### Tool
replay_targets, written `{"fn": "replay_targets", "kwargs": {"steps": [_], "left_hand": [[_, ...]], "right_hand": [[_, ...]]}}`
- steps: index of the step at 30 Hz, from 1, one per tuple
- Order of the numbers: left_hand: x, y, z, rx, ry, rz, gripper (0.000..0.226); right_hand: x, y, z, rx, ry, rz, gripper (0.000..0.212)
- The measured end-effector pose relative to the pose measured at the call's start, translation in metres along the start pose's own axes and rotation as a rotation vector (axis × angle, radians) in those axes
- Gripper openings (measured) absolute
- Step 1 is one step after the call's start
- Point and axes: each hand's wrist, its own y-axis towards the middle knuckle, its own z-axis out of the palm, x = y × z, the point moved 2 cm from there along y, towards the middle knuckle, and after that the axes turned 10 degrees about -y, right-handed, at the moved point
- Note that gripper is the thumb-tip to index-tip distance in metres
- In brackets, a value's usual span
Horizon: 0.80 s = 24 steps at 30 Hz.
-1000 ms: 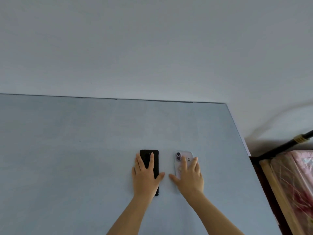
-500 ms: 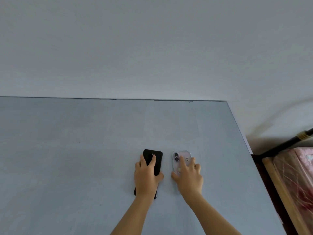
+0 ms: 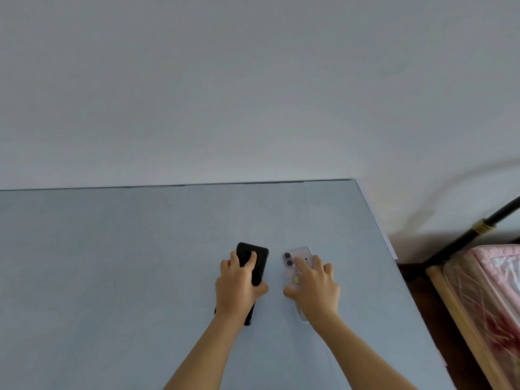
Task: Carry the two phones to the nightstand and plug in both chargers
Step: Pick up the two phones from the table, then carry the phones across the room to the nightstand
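Observation:
Two phones lie face down side by side on a pale blue table (image 3: pixel 112 263). My left hand (image 3: pixel 237 288) wraps the black phone (image 3: pixel 257 257), fingers over its back and thumb at its right edge; the phone is tilted a little to the left. The pale lilac phone (image 3: pixel 299 256), with two round camera lenses at its top left, is under my right hand (image 3: pixel 315 288), whose fingers curl over its back and thumb hooks its left edge. No chargers and no nightstand are in view.
A plain white wall rises behind the table. The table's right edge (image 3: pixel 377 229) runs diagonally. Beyond it, at lower right, stands a bed with a wooden frame (image 3: pixel 455 313), a plastic-wrapped pink mattress (image 3: pixel 495 280) and a black rail (image 3: pixel 467 235).
Both hands went from lying flat on the phones to curling round them. The black phone has turned slightly and its far end sits higher in view.

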Motion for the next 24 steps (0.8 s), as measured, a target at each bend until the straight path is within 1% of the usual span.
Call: {"fn": "replay_targets", "kwargs": {"steps": [5, 13, 18, 24], "left_hand": [[-0.041, -0.007, -0.032, -0.033, 0.026, 0.056, 0.069], [-0.104, -0.018, -0.073, -0.046, 0.006, 0.262, 0.069], [-0.146, -0.03, -0.093, -0.028, -0.01, 0.436, 0.069], [-0.185, -0.067, -0.092, 0.06, -0.042, 0.664, 0.071]], "right_hand": [[-0.013, -0.011, -0.044, -0.087, 0.042, 0.019, 0.062], [-0.046, -0.044, -0.111, -0.246, 0.049, 0.115, 0.063], [-0.068, -0.084, -0.141, -0.363, 0.043, 0.267, 0.063], [-0.099, -0.156, -0.157, -0.438, 0.078, 0.494, 0.063]]}}
